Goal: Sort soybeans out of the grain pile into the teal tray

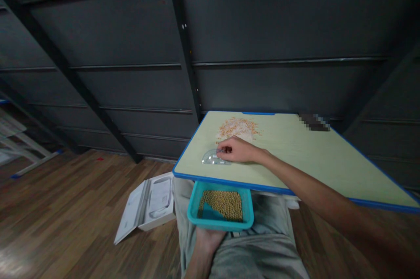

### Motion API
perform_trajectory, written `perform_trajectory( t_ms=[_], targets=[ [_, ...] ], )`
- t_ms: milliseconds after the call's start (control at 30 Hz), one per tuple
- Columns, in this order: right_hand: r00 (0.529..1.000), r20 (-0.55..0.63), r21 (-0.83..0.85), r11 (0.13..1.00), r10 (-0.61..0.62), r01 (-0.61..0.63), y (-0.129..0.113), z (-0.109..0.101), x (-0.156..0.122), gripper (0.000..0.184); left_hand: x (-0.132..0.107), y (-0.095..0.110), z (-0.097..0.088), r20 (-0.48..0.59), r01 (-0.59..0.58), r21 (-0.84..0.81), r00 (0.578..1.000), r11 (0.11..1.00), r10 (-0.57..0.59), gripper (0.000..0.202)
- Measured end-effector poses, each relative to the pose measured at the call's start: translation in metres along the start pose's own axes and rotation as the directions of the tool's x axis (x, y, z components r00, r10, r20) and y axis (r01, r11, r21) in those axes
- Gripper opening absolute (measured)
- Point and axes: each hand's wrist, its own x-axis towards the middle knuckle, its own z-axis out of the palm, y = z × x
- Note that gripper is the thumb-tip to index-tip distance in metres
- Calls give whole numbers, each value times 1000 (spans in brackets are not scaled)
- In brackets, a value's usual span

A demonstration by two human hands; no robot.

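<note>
Right hand curled over a clear protractor on the table, near a heap of grain; cannot tell whether its fingers are clamped on it. Left hand supports a teal tray of beans below the table's edge, fingers hidden

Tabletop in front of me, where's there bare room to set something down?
The widest bare patch lies right of the scattered grains, between the dark pixelated object and the right forearm. It's crowded on the left, where grains, protractor and right hand sit close together.
</note>
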Motion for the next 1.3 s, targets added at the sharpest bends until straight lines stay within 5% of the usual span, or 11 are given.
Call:
perform_trajectory(
  t_ms=[233, 567, 867, 1133, 1300],
  targets=[
    [974, -211, -295, 944, 87, -148, 8, -4, 3, 15, 11, -2, -24, 61, -26, 17, 998, 1000, 25, 31],
    [940, -292, -389, 876, 178, -287, 23, -12, 3, 15, 7, -1, -15, 250, -10, -72, 968, 997, 28, 43],
    [915, -334, -407, 840, 228, -358, 32, -18, 2, 15, 8, -1, -17, 301, 5, -81, 954, 997, 19, 43],
    [886, -366, -422, 798, 284, -430, 31, -23, 1, 17, 6, -1, -17, 175, -29, -23, 984, 999, 33, 40],
    [895, -365, -451, 792, 257, -412, 32, -22, 0, 17, 8, 0, -20, 225, 6, -14, 974, 1000, -3, 42]
  ],
)
